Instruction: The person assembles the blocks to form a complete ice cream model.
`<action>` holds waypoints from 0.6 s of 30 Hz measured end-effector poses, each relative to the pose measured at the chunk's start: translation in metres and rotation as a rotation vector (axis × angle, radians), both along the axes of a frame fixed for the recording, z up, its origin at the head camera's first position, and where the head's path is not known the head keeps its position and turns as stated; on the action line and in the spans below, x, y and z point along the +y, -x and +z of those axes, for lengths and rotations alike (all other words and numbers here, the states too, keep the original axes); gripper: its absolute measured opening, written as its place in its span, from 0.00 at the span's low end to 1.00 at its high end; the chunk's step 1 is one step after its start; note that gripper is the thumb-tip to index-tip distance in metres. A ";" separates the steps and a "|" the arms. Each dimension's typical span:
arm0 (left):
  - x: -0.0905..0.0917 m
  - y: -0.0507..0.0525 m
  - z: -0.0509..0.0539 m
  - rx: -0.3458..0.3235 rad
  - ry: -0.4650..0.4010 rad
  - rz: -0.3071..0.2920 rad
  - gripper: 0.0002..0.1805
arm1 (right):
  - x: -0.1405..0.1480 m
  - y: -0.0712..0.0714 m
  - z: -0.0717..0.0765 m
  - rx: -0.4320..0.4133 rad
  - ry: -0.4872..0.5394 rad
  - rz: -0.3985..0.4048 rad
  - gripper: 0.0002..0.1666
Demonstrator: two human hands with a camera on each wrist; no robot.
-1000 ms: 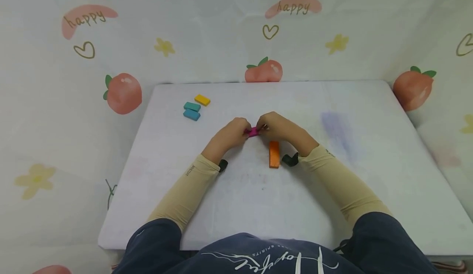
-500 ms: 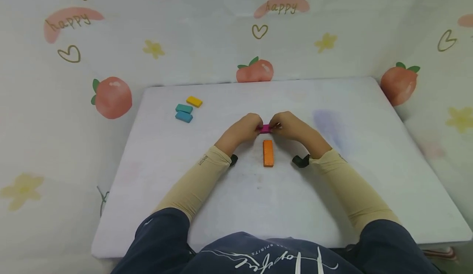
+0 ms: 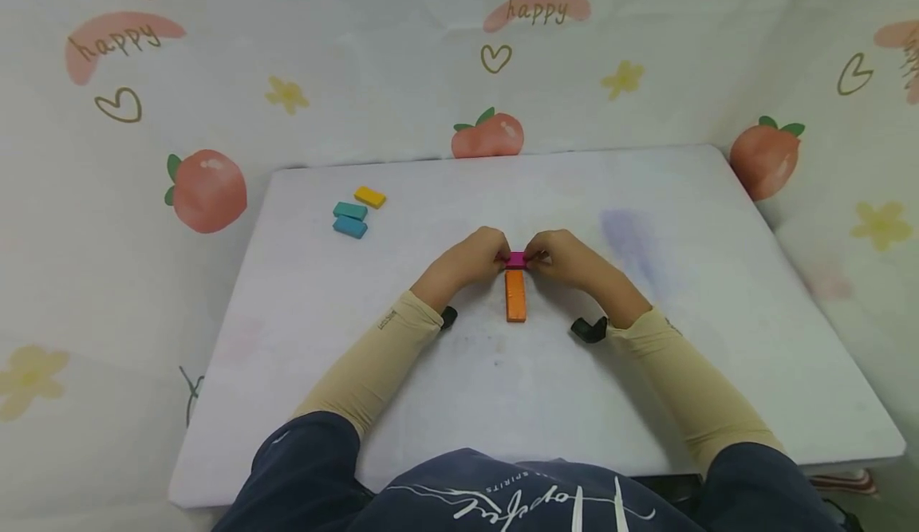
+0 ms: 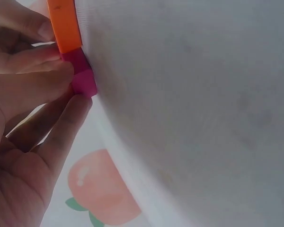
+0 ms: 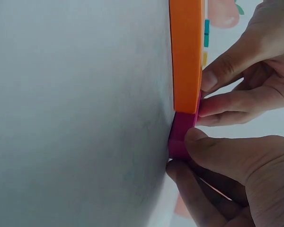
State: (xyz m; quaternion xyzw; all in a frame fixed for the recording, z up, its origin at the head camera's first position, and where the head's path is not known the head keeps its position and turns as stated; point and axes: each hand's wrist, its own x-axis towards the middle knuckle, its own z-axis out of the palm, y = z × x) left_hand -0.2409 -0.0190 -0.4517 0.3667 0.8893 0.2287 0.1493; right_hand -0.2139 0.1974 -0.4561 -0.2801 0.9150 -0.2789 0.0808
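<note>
A magenta block [image 3: 515, 260] lies crosswise at the far end of an upright-pointing orange block [image 3: 515, 296], the two close together or touching. My left hand [image 3: 474, 260] pinches the magenta block's left end, and my right hand [image 3: 570, 262] pinches its right end. In the left wrist view, thumb and fingers of the left hand [image 4: 31, 109] hold the magenta block [image 4: 84, 82] beside the orange block [image 4: 66, 26]. The right wrist view has the right hand [image 5: 236, 175] gripping the magenta block [image 5: 181, 135], with the orange block [image 5: 186, 56] against it.
Toward the back left of the white table [image 3: 431, 404] lie a yellow block [image 3: 369, 197], a green block [image 3: 350, 210] and a blue block [image 3: 350, 227]. Behind the table hangs a cloth [image 3: 402, 53] printed with peaches and hearts.
Both hands have brought the magenta block from beyond and left of the orange block to its far end, straightening it crosswise. The head view has shifted slightly.
</note>
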 end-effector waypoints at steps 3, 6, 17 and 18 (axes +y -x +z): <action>0.000 -0.003 0.001 0.002 0.001 0.004 0.07 | -0.001 -0.003 0.000 0.012 0.012 0.009 0.08; -0.002 -0.007 0.003 0.003 0.002 0.006 0.06 | -0.002 -0.005 0.000 0.020 0.013 0.018 0.07; -0.004 -0.011 0.004 -0.003 0.002 0.006 0.07 | -0.003 -0.009 0.000 0.033 0.016 0.023 0.07; -0.004 -0.011 0.004 -0.004 0.005 0.007 0.07 | -0.003 -0.009 0.000 0.033 0.018 0.023 0.07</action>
